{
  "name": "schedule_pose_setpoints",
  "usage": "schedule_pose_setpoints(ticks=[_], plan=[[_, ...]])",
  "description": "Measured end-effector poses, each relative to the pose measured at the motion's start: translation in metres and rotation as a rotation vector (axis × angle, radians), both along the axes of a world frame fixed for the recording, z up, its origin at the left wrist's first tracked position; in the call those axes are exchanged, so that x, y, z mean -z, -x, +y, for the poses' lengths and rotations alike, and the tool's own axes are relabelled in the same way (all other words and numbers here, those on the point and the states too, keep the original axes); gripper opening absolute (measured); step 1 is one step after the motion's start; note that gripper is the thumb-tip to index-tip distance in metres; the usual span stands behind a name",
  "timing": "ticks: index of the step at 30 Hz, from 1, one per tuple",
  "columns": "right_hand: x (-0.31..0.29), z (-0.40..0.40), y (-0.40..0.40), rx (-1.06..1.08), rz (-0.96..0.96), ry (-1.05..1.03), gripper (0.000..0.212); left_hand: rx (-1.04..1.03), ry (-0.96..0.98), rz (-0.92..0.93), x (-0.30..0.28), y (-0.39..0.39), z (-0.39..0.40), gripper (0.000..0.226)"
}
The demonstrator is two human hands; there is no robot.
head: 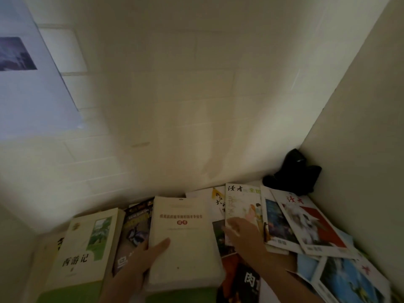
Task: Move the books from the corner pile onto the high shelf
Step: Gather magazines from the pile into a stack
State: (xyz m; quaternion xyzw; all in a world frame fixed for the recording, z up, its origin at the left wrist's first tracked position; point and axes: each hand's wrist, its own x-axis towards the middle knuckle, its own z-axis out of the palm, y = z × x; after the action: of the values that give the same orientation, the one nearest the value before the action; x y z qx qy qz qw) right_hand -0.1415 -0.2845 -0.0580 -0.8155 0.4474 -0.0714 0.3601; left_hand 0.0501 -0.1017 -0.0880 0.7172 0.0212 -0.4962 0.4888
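Two hands work the pile: left hand grips the thick cream paperback book, thumb on its cover; right hand rests flat, fingers relaxed, on thin magazines.

Both forearms show bare up to the lower edge of the frame, with no sleeve or cuff reaching them. The left hand and the right hand wear no glove; motion blur hides finer detail.
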Motion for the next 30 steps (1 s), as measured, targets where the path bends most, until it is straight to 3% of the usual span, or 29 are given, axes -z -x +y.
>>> schedule_pose_setpoints(ticks=[3, 4, 7, 9, 12, 13, 15, 16, 17, 18, 19, 20, 22, 24, 26, 27, 29, 30], plan=[[0.041, -0.013, 0.033, -0.320, 0.448, 0.241, 0.091, 0.017, 0.002, -0.036, 0.009, 0.000, 0.001, 0.061], [0.048, -0.013, 0.040, -0.336, 0.535, 0.273, 0.092, 0.010, 0.010, -0.028, 0.009, 0.001, 0.001, 0.061], [0.065, -0.020, 0.046, -0.287, 0.474, 0.485, 0.068, 0.000, 0.024, 0.014, 0.008, 0.002, 0.002, 0.062], [0.067, -0.022, 0.046, -0.299, 0.472, 0.574, 0.066, 0.004, 0.023, 0.014, 0.010, 0.002, 0.004, 0.061], [0.063, -0.018, 0.054, -0.339, 0.549, 0.481, 0.059, -0.005, 0.041, 0.039, 0.012, 0.001, 0.005, 0.062], [0.069, -0.018, 0.059, -0.305, 0.543, 0.461, 0.070, 0.006, 0.038, 0.037, 0.009, 0.001, 0.006, 0.060], [0.060, -0.019, 0.060, -0.334, 0.494, 0.477, 0.140, 0.016, 0.034, 0.024, 0.008, 0.002, 0.006, 0.055], [0.042, -0.018, 0.058, -0.274, 0.479, 0.452, 0.142, 0.020, 0.032, 0.013, 0.010, 0.002, 0.006, 0.055], [0.020, -0.019, 0.052, -0.251, 0.356, 0.460, 0.119, 0.029, 0.019, 0.007, 0.007, 0.003, 0.006, 0.057], [0.001, -0.016, 0.047, -0.174, 0.242, 0.492, 0.082, 0.027, 0.017, -0.001, 0.009, 0.003, 0.006, 0.059], [-0.018, -0.015, 0.042, -0.052, 0.190, 0.364, 0.051, 0.023, 0.008, 0.002, 0.007, 0.004, 0.006, 0.061], [-0.032, -0.012, 0.036, 0.014, 0.207, 0.351, 0.043, 0.023, 0.007, -0.003, 0.010, 0.003, 0.006, 0.062], [-0.042, -0.003, 0.027, 0.032, 0.130, 0.447, 0.046, 0.011, 0.010, 0.003, 0.006, 0.003, 0.007, 0.063], [-0.051, 0.030, 0.016, -0.079, 0.047, 0.391, 0.050, -0.009, 0.017, 0.026, 0.008, 0.002, 0.006, 0.066], [-0.037, 0.068, 0.004, -0.190, 0.043, 0.248, 0.075, -0.022, 0.033, 0.059, 0.015, -0.001, 0.005, 0.073], [-0.025, 0.086, -0.001, -0.251, 0.070, 0.253, 0.080, -0.048, 0.048, 0.060, 0.059, -0.015, 0.001, 0.082], [0.000, 0.110, -0.010, -0.324, 0.105, 0.354, 0.057, -0.057, 0.045, 0.111, 0.062, -0.015, -0.002, 0.103], [0.006, 0.123, -0.014, -0.371, 0.089, 0.386, 0.046, -0.073, 0.053, 0.145, 0.070, -0.018, -0.005, 0.102]])
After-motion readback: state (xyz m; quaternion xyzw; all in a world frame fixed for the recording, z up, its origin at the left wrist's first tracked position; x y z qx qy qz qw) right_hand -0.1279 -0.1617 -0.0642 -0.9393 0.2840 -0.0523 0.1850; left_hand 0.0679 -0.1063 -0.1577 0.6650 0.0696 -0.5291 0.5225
